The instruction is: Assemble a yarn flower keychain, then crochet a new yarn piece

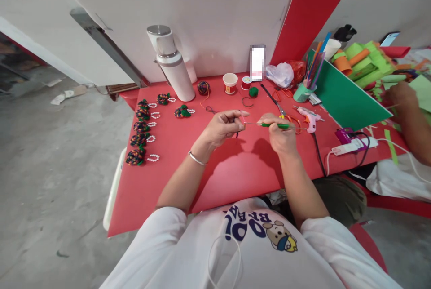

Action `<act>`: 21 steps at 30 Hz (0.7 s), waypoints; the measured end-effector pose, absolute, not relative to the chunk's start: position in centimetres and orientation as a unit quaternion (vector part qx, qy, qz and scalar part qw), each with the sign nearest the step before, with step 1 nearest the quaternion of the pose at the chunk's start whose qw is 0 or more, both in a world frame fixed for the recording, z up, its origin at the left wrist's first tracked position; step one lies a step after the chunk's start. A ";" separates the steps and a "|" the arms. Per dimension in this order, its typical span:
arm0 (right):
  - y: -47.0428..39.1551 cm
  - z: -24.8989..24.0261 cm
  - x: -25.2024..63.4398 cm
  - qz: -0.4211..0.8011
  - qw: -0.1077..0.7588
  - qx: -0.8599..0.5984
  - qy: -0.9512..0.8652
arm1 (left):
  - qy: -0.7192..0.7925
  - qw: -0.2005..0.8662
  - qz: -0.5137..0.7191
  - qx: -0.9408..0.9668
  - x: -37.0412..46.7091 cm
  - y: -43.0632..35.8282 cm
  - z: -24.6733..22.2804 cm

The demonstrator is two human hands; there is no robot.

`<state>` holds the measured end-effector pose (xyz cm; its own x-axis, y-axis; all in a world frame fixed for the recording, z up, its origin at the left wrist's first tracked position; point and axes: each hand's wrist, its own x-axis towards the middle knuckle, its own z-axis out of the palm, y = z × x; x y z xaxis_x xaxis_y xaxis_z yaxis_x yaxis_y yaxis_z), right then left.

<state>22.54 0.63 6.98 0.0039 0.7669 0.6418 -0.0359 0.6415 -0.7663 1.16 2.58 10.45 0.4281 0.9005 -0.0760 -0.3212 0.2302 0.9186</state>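
Observation:
Above the red table, my right hand is closed round the green handle of a crochet hook, its thin metal shaft pointing left. The tip meets yarn at the fingers of my left hand, which is pinched on it with the index finger stretched out. A dark multicoloured strand hangs below those fingers, and another trails behind toward a ball of multicoloured yarn. Several knitted multicoloured pieces with white bead loops lie along the table's left side.
A white thermos, a paper cup and a green yarn ball stand at the back. Scissors, a pink glue gun and a power strip lie right. Past a green board, another person's hand works.

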 end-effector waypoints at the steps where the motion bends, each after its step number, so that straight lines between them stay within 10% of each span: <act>1: 0.5 6.5 21.9 0.307 0.646 -0.296 -0.633 | 0.325 0.705 0.436 0.455 1.5 2.4 10.3; 21: -1.3 7.5 19.7 0.086 0.602 -0.359 -0.708 | 0.348 0.644 0.529 0.430 3.2 1.6 10.9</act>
<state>19.71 -1.35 7.46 -0.0173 0.6114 0.7911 0.4040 0.7281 -0.5539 3.18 1.57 10.93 0.1983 0.9801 0.0056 -0.3813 0.0719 0.9217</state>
